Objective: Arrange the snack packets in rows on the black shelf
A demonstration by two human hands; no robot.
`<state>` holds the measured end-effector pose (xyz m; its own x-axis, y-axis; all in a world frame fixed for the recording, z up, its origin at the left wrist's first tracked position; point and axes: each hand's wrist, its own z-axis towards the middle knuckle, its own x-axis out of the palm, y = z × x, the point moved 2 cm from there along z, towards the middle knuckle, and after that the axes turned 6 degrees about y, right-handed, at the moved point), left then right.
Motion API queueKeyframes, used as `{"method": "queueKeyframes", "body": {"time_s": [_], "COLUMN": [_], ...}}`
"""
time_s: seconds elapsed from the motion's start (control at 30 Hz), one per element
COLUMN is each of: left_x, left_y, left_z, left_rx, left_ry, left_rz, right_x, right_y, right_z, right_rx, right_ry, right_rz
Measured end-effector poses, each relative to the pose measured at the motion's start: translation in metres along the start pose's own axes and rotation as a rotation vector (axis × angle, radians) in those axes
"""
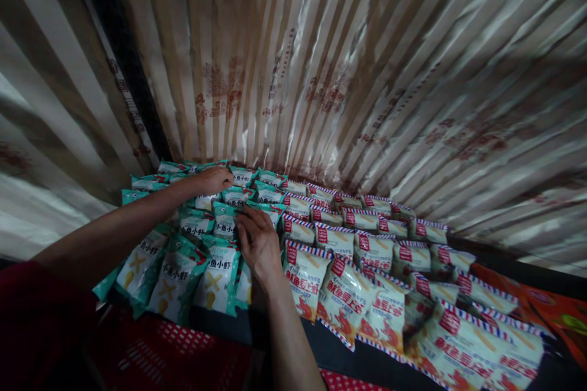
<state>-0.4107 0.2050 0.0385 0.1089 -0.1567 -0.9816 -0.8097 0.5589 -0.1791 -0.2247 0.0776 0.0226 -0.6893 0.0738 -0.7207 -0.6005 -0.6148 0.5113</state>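
My left hand [214, 180] reaches over to the back rows of green-and-white snack bags [236, 197]. Its fingers are curled in, and whatever they may hold is hidden. Closer to me, my right hand [259, 241] has bent fingers at the edge of a green snack bag [226, 220]; they look closed on it, though the grip is partly covered. The green bags stand in several close rows, with larger ones [177, 278] leaning at the front.
Rows of white snack bags with red print [348, 290] fill the shelf to the right. Orange packets [550, 311] lie at the far right. A striped, wrinkled sheet [284, 73] hangs behind everything. Red perforated baskets [174, 348] sit below the dark shelf edge.
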Motion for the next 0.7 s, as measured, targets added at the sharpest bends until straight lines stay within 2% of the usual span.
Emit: {"method": "queueKeyframes", "body": {"time_s": [0.17, 0.27, 0.43, 0.53, 0.7], "left_x": [-0.012, -0.015, -0.012, -0.011, -0.01], "left_y": [-0.015, -0.024, -0.033, -0.037, -0.035], "left_z": [0.007, 0.015, 0.026, 0.028, 0.025], "left_rx": [-0.014, 0.094, 0.235, 0.224, 0.195], "left_ry": [-0.134, -0.169, -0.096, -0.033, -0.023], "left_rz": [0.062, 0.116, 0.186, 0.245, 0.272], "right_x": [-0.002, -0.002, -0.002, -0.004, -0.006], "right_y": [-0.002, -0.003, -0.002, -0.002, -0.004], "right_z": [0.0, 0.0, 0.0, 0.0, 0.0], "right_rx": [0.017, 0.019, 0.013, 0.006, 0.011], "right_ry": [-0.042, -0.052, -0.052, -0.055, -0.058], "right_rz": [0.009, 0.033, 0.062, 0.07, 0.058]}}
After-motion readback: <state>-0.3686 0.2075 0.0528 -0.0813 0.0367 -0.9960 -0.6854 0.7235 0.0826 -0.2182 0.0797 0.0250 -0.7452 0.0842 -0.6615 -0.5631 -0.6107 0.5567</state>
